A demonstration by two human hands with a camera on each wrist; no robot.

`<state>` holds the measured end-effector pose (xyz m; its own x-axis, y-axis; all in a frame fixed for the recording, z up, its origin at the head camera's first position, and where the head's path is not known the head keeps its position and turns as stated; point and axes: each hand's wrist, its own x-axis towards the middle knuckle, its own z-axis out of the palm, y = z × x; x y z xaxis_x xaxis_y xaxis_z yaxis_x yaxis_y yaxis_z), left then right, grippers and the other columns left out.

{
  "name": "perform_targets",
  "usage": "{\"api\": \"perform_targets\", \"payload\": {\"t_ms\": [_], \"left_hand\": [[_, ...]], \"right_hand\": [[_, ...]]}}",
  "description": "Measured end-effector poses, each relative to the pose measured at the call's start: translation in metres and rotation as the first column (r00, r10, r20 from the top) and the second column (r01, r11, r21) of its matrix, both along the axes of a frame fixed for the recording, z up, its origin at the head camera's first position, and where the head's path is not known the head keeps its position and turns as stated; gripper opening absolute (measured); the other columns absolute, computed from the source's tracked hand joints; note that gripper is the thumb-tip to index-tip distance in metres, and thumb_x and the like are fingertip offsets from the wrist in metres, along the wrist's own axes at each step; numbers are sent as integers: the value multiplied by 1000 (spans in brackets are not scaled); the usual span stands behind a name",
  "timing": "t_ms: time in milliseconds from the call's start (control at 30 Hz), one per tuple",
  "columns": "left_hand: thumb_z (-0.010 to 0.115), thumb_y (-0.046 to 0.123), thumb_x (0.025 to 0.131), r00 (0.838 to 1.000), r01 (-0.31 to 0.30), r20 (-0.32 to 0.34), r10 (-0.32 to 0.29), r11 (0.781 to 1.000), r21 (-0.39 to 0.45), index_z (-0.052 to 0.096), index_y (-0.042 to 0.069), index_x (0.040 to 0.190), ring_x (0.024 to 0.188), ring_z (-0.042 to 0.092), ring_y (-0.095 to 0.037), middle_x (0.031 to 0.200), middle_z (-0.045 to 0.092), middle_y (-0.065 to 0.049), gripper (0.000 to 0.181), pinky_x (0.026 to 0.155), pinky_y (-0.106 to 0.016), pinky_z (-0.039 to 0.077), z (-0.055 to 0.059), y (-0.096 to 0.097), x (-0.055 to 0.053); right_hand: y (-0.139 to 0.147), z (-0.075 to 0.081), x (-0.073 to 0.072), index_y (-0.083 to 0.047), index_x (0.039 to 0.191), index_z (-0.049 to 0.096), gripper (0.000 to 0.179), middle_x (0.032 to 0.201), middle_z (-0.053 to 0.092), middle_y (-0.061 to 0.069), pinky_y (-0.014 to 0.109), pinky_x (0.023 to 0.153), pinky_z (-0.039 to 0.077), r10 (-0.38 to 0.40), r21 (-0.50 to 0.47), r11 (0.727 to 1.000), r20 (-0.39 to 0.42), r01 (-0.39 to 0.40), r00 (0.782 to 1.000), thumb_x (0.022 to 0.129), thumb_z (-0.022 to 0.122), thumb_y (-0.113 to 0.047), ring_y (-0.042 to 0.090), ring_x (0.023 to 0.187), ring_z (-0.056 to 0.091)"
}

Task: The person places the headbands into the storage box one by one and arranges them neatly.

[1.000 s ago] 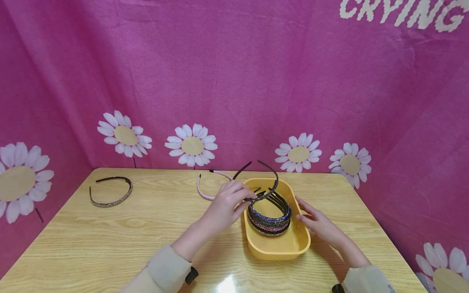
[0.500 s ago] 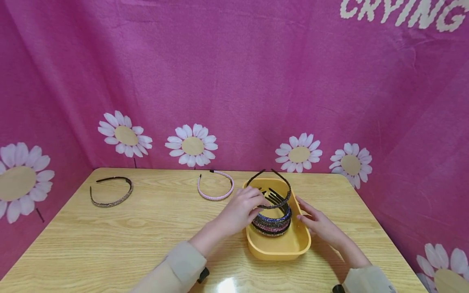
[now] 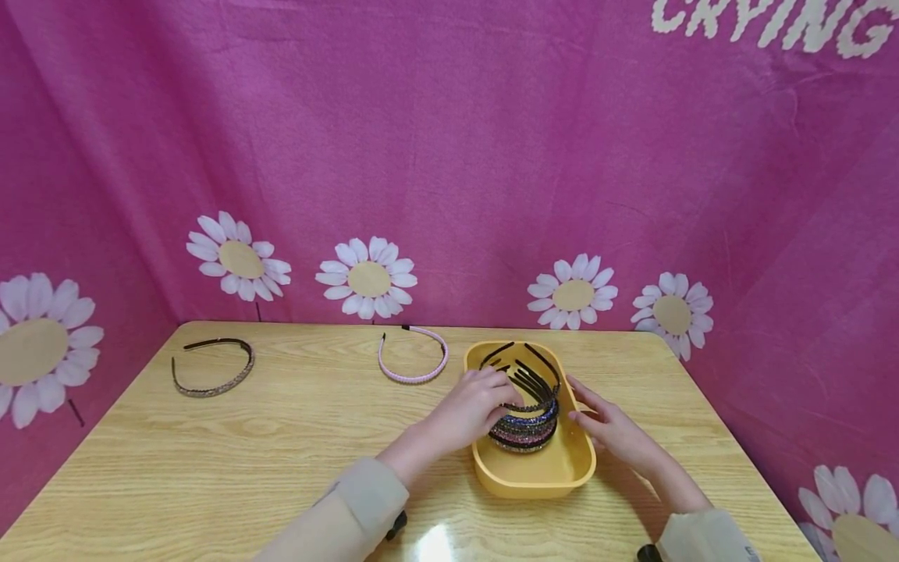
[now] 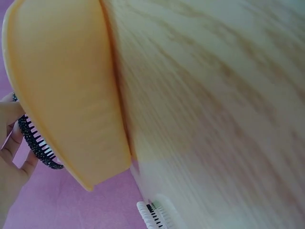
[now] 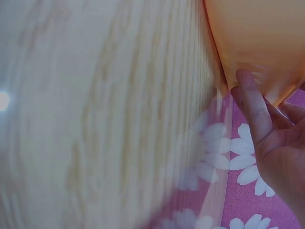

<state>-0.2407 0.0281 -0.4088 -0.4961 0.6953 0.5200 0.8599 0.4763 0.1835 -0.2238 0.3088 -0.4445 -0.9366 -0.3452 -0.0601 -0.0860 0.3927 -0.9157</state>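
My left hand (image 3: 472, 407) pinches a dark beaded headband (image 4: 33, 141) by its front curve, over the left side of a yellow plastic container (image 3: 537, 471). In the head view the headband sits low inside the rim, tips toward the back, over a stack of glittery headbands (image 3: 523, 439) in blue, black and pink. How firmly it rests on the stack is hidden by my fingers. My right hand (image 3: 621, 437) lies against the container's right outer wall. The right wrist view shows its extended fingers (image 5: 258, 112) touching the wall.
A pale pink headband (image 3: 414, 379) lies on the wooden table (image 3: 281, 468) left of the container. Farther left lies a brownish glittery headband (image 3: 218, 389). A magenta cloth (image 3: 449, 156) with daisies hangs behind the table's back edge.
My left hand has moved right and down, bringing the dark headband from above the container's left rim down into it over the stack. The right hand and container stay put.
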Motion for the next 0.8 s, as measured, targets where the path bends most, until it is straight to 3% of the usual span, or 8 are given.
{"api": "perform_targets", "payload": {"t_ms": [267,800], "left_hand": [[71,6,80,1000,25,-5,-25,1000,-9,68,21,98,102,55,-12,99,62,8,23,89,-31,42,-7,3,-4],[71,10,80,1000,2,21,-1,997,-79,69,23,99,103,54,-11,100,62,9,23,88,-30,41,-10,5,-6]], "right_hand": [[1,0,0,-13,152,16,65,152,14,29,34,71,56,9,-13,1000,-4,-9,1000,98,50,-23,42,117,50],[0,0,0,-13,152,15,65,151,17,30,36,71,57,5,-1,1000,-2,-5,1000,98,50,-23,44,117,50]]}}
